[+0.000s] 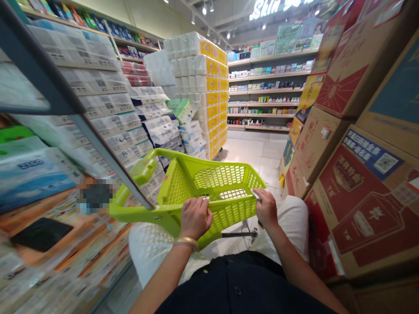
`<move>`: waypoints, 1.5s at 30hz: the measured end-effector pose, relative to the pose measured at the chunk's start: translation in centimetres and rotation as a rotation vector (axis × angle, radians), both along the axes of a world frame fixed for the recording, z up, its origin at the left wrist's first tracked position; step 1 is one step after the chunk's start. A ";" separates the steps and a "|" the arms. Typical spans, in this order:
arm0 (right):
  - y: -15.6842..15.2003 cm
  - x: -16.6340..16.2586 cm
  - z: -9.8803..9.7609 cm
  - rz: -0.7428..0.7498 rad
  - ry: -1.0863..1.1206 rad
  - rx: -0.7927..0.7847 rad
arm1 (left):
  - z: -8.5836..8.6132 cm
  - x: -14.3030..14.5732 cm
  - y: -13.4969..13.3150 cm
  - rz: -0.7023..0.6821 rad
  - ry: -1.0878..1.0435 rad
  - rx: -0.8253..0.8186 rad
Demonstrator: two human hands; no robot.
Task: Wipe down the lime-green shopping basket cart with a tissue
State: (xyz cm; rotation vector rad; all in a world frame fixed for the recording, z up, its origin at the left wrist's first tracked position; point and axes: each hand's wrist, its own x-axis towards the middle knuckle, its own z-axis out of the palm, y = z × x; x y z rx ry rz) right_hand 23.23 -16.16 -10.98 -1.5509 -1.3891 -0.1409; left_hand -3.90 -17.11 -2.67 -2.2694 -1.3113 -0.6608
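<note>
A lime-green plastic shopping cart (225, 213) stands sideways in front of my knees, its perforated basket holding nothing that I can see. My left hand (196, 216) is closed over the near rim of the basket, with a gold-coloured bangle on the wrist. At the right-hand corner of the same rim, my right hand (266, 207) presses a small white piece of cloth or tissue (255, 194) against the plastic. Its fingers are closed around that piece, most of which is hidden. A metal bar (111, 159) rises from the cart at the left.
Stacked tissue packs (108, 113) line the left side, with a black flat device (42, 234) lying on lower packs. Cardboard cartons (363, 196) tower close on my right. Behind the cart, a tiled aisle (252, 146) leads to product shelves (268, 91).
</note>
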 end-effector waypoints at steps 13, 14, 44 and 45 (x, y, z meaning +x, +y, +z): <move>-0.4 -1.1 0.7 0.034 -0.073 -0.001 | 1.0 -1.6 3.5 -0.045 0.035 -0.121; -0.4 -1.3 0.7 0.036 -0.077 0.004 | 1.1 -1.9 4.0 -0.052 0.037 -0.138; -2.1 -6.8 -0.2 0.272 -0.085 0.047 | -5.3 3.6 1.2 -0.326 -0.107 -0.476; -2.1 -6.9 -0.2 0.278 -0.080 0.044 | -5.3 3.7 1.4 -0.324 -0.113 -0.486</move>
